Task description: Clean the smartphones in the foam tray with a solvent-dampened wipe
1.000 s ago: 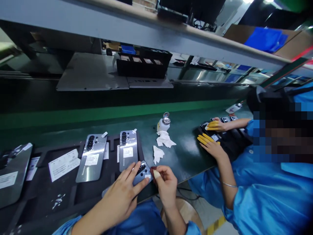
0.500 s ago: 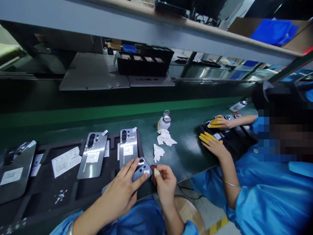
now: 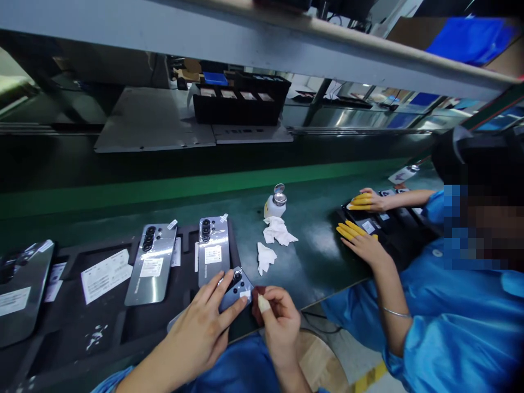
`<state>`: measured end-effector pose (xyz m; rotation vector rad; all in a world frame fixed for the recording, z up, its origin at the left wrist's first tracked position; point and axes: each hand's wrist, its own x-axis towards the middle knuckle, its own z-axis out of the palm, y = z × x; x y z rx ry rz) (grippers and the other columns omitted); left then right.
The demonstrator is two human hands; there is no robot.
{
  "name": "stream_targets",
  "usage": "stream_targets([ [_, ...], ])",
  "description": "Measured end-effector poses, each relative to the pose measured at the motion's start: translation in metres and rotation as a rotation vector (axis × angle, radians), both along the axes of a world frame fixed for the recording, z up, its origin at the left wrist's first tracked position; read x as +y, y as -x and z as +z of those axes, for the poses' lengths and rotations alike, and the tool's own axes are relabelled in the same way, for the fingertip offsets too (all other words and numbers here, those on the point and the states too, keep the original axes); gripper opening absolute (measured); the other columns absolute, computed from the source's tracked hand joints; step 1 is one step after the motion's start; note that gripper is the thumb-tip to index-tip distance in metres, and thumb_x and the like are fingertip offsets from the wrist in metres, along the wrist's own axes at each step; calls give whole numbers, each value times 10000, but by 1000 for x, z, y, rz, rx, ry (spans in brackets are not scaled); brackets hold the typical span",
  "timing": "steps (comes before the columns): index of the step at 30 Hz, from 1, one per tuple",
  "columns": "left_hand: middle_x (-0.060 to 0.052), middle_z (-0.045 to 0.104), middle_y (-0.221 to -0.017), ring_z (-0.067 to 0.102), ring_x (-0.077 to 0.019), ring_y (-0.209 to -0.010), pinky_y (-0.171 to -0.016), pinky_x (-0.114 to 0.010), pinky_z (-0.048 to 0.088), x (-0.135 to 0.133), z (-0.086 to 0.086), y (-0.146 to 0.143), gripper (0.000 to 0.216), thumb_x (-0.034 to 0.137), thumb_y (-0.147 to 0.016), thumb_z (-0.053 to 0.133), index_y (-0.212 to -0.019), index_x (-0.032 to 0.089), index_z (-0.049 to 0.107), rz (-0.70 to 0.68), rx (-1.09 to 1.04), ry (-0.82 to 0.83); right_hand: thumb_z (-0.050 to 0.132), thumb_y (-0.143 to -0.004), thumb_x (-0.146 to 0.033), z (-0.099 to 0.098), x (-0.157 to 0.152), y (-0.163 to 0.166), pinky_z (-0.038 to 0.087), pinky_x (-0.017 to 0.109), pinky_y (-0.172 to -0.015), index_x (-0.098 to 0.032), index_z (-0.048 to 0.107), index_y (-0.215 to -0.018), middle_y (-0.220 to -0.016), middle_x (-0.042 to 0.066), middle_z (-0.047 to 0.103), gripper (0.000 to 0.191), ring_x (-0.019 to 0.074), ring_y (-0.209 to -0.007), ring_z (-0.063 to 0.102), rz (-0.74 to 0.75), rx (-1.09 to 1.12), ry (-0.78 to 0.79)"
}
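Observation:
My left hand (image 3: pixel 200 327) grips a grey-blue phone (image 3: pixel 235 288), back side up, with the camera end pointing away from me. My right hand (image 3: pixel 276 319) is closed in a pinch on a small white tab (image 3: pixel 262 303) right beside the phone's near corner. Both hands hover over the near edge of a black foam tray (image 3: pixel 102 322). Two silver phones (image 3: pixel 152 263) (image 3: pixel 213 249) lie face down in the tray's slots, each with a white label.
Two crumpled white wipes (image 3: pixel 272 243) and a small white pump bottle (image 3: pixel 275 203) lie on the green belt (image 3: pixel 311 256). A co-worker in blue sits at the right, hands (image 3: pixel 362 240) with yellow finger cots on a black tray (image 3: pixel 393 229). Another phone (image 3: pixel 22 289) lies far left.
My hands and the phone have shifted very little; the view tilted slightly. The co-worker's hands stay on the black tray.

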<state>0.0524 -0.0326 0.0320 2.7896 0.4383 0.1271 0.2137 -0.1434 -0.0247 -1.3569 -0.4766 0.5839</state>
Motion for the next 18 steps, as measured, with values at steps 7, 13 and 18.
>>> stream_targets([
  [7, -73, -83, -1598, 188, -390, -1418, -1062, -549, 379, 1, 0, -1, 772, 82, -771, 541, -1459, 352, 318, 13, 2, 45, 656, -842, -300, 0, 7, 0, 461, 175, -531, -145, 567, -809, -807, 37, 578, 181, 98, -628, 541, 15, -97, 68],
  [13, -51, -110, -1597, 148, -383, -1432, -1097, -560, 323, -2, 4, 1, 842, 74, -719, 550, -1462, 377, 293, 36, 25, 113, 710, -787, -310, -2, 4, -1, 531, 234, -662, -138, 610, -783, -808, 66, 615, 199, 163, -747, 617, -11, -191, 92],
  [18, -87, -45, -1601, 175, -408, -1418, -1095, -581, 311, -2, 10, 4, 851, 137, -726, 622, -1468, 366, 275, 72, 28, 151, 830, -591, -399, -16, 7, -4, 552, 290, -582, -184, 651, -728, -816, 95, 634, 311, 221, -710, 649, -83, -86, 79],
])
